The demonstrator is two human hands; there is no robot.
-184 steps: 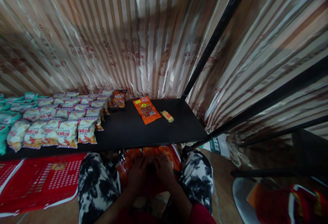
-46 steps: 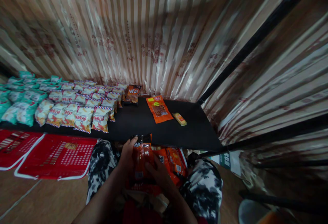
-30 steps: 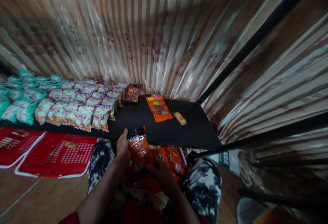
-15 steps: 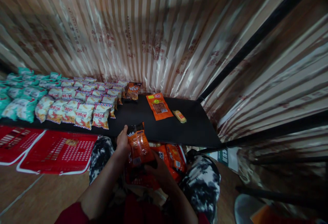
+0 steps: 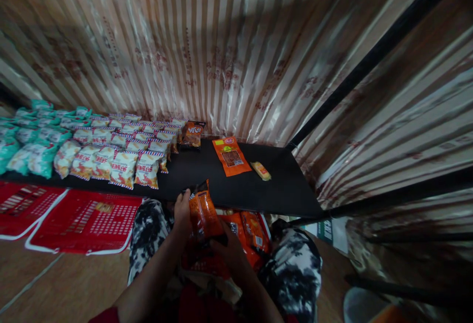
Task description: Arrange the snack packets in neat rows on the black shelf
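Left hand (image 5: pixel 183 213) and right hand (image 5: pixel 228 247), grip closed, hold an illegibly printed orange bag (image 5: pixel 204 215).

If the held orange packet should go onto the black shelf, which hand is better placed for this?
Probably the left hand: it grips the orange packet near its top, close to the black shelf. The right hand sits lower, at the packet's bottom end, nearer the other orange packets.
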